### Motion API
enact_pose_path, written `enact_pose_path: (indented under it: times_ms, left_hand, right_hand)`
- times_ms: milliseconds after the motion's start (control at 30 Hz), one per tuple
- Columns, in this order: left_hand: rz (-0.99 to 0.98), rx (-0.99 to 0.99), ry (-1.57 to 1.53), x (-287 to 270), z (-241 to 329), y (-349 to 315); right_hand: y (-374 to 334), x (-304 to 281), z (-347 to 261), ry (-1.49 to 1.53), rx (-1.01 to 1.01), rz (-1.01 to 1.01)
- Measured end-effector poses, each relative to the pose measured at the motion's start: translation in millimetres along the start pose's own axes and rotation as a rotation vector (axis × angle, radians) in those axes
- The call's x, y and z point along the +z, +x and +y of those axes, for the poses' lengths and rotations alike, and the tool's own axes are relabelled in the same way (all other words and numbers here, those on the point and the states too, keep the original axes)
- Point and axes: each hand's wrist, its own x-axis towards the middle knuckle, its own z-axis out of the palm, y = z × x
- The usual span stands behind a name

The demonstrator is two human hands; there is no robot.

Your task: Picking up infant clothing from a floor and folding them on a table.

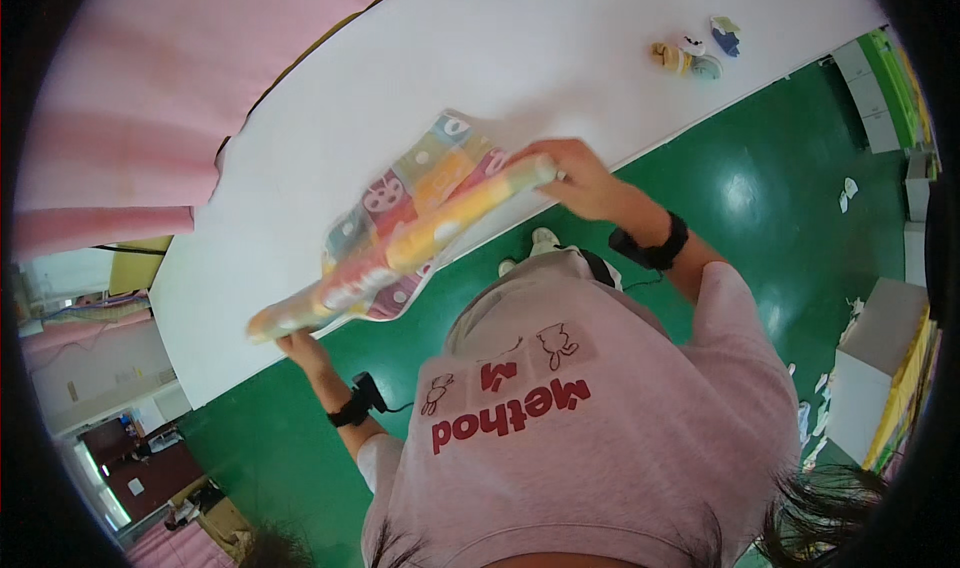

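Note:
A brightly coloured cloth (424,186) with a patchwork of printed squares lies over the front edge of the white table (350,128). Its near part is lifted into a long fold or roll (425,243), smeared by motion. My right hand (572,176) is closed around the right end of this roll, its thumb and fingers pinching it. At the lower left end, my left hand (300,348) grips the other end from beneath; some of its fingers are hidden by the cloth. The roll slants between my hands, higher in the picture at the right.
Several small rolled bundles of coloured fabric (690,58) sit at the table's far right. Pink fabric (130,98) drapes along the far left. White boxes (880,358) line the right side of the green floor (740,198), with white scraps (848,193) lying about.

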Motion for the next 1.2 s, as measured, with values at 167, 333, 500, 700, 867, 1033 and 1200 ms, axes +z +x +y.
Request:
enact_pose_path:
  times_ms: [167, 333, 500, 700, 867, 1033, 1200]
  left_hand:
    - [0.170, 0.148, -0.003, -14.7, 70.2, 3.8]
    - [0.377, 0.156, -0.256, -10.9, 120.7, 12.9]
    - [0.185, 0.178, -0.085, -23.3, 123.5, 46.8]
    - [0.223, 0.224, 0.108, 6.6, 146.2, 66.5]
    - [0.006, 0.326, -0.131, 19.3, 139.6, 43.7]
    - [-0.241, 0.238, 0.119, 44.4, 63.4, 2.4]
    - [-0.553, 0.352, 0.517, 66.7, -9.5, -42.5]
  right_hand:
    - [19.1, -34.6, -76.6, 0.489, -0.093, 0.107]
    - [20.7, -58.1, -102.4, 0.397, -0.317, 0.160]
    - [35.4, -65.8, -97.4, 0.509, -0.274, 0.285]
    - [80.5, -94.3, -68.5, 0.548, -0.410, 0.230]
    - [74.9, -80.3, -110.9, 0.491, -0.664, 0.257]
    - [27.1, -68.3, -19.7, 0.390, -0.279, 0.114]
    - [-53.7, -18.5, 71.7, 0.307, 0.354, 0.082]
